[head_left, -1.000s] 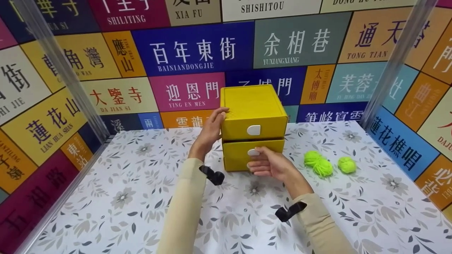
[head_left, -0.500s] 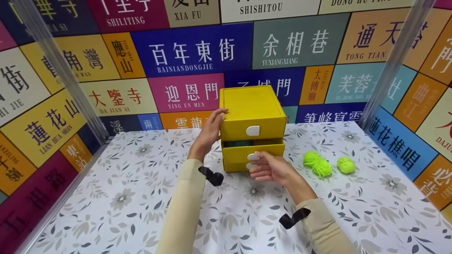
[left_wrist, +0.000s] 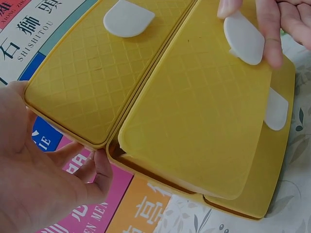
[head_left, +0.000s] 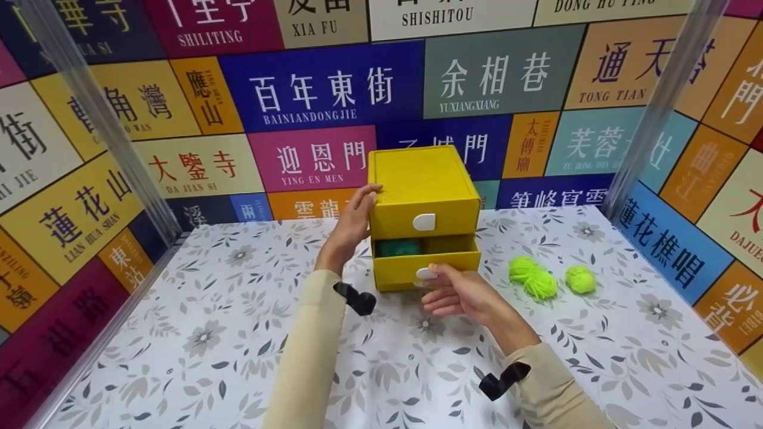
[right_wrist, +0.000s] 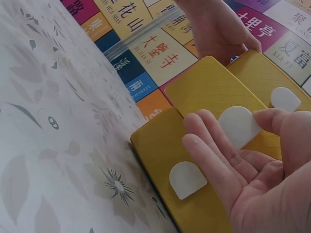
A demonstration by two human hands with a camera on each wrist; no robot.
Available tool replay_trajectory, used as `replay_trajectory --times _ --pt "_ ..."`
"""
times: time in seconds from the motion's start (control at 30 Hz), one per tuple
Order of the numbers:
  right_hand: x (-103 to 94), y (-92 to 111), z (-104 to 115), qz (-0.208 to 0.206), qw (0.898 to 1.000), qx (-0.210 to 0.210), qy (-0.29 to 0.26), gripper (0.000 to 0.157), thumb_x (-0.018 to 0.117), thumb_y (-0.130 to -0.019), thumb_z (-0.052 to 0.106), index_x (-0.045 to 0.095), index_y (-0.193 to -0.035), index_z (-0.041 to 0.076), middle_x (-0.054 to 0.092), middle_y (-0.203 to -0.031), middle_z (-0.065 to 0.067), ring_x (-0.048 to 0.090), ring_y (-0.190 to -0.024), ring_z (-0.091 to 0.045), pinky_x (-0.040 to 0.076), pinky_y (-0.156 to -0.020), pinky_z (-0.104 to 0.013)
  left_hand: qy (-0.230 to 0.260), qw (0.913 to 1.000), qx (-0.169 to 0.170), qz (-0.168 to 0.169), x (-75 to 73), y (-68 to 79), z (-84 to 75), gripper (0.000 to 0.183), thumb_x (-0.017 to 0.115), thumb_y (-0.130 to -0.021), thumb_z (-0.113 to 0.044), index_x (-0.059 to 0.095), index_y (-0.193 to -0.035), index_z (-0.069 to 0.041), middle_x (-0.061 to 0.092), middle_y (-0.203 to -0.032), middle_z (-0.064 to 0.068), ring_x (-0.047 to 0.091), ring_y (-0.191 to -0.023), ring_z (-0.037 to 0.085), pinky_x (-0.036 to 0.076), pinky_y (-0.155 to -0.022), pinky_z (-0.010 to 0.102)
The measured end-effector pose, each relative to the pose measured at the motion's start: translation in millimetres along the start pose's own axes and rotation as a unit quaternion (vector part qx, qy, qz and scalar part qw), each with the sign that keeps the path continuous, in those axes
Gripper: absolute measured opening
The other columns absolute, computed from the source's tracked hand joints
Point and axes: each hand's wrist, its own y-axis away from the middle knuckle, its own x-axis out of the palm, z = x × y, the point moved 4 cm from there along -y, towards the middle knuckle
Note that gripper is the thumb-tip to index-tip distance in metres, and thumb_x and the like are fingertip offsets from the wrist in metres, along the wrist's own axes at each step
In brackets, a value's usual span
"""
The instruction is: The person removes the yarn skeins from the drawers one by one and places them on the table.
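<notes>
A yellow drawer box [head_left: 420, 173] with white tab handles stands on the table. Its middle drawer [left_wrist: 194, 97] is pulled part way out, and a teal-green thing [head_left: 399, 246] shows inside. My right hand [head_left: 468, 295] pinches that drawer's white handle [right_wrist: 239, 127] between thumb and finger, the other fingers stretched below it. At the box's left side, my left hand [head_left: 351, 223] steadies it, fingertips at the top edge. The top drawer [left_wrist: 97, 73] and the bottom drawer [right_wrist: 163, 145] are pushed in. The drawer front hides most of what lies inside.
Right of the box lie a bundle of bright green yarn [head_left: 533, 278] and a smaller green yarn ball [head_left: 580, 279]. A leaf-patterned cloth [head_left: 208, 357] covers the table. Behind rises a wall of colourful lettered panels [head_left: 322, 83], with clear posts [head_left: 656, 113] at the corners.
My right hand has drawn the middle drawer outward toward me, and its inside with the teal-green thing has come into view. My left hand has stayed at the box's side.
</notes>
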Motion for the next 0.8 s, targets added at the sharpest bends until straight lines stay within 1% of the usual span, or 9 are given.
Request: replay_trajectory --times 0.4,0.6,0.7,0.8 --pt "0.0 9.8 -2.1 0.015 1.0 0.003 0.025 0.067 0.055 -0.099 0.047 0.055 -0.133 -0.011 0.076 -0.086 -0.007 0.076 -0.078 -0.02 0.062 -0.072 -0.029 -0.001 0.9999 0.01 -0.006 0.7 -1.1 1.7 0.035 0.038 -0.108 -0.037 0.05 -0.14 -0.026 0.039 -0.155 0.005 0.045 -0.138 0.029 0.037 -0.114 0.061" --pt "0.1 16.0 -2.4 0.022 0.999 0.003 0.028 0.064 0.054 -0.1 0.044 0.056 -0.132 -0.012 0.076 -0.086 -0.007 0.076 -0.077 -0.019 0.062 -0.071 -0.029 -0.001 0.9999 0.014 -0.004 0.8 -1.9 1.4 0.035 0.037 -0.109 -0.037 0.049 -0.14 -0.026 0.04 -0.154 0.006 0.047 -0.135 0.029 0.038 -0.114 0.06" --pt "1.1 18.6 -3.4 0.029 0.999 0.004 0.025 0.065 0.055 -0.1 0.044 0.055 -0.13 -0.013 0.076 -0.084 -0.007 0.076 -0.076 -0.019 0.062 -0.07 -0.03 0.007 0.9998 0.017 0.0 0.7 -1.5 1.8 0.036 0.037 -0.109 -0.035 0.049 -0.141 -0.025 0.04 -0.153 0.007 0.049 -0.132 0.029 0.039 -0.114 0.06" --pt "1.9 21.9 -3.4 0.033 0.999 0.004 0.028 0.064 0.056 -0.099 0.043 0.057 -0.128 -0.013 0.076 -0.083 -0.006 0.076 -0.075 -0.018 0.062 -0.07 -0.03 0.006 0.9998 0.02 0.001 0.8 -0.8 0.7 0.036 0.037 -0.109 -0.036 0.048 -0.142 -0.024 0.04 -0.153 0.008 0.048 -0.134 0.029 0.038 -0.114 0.061"
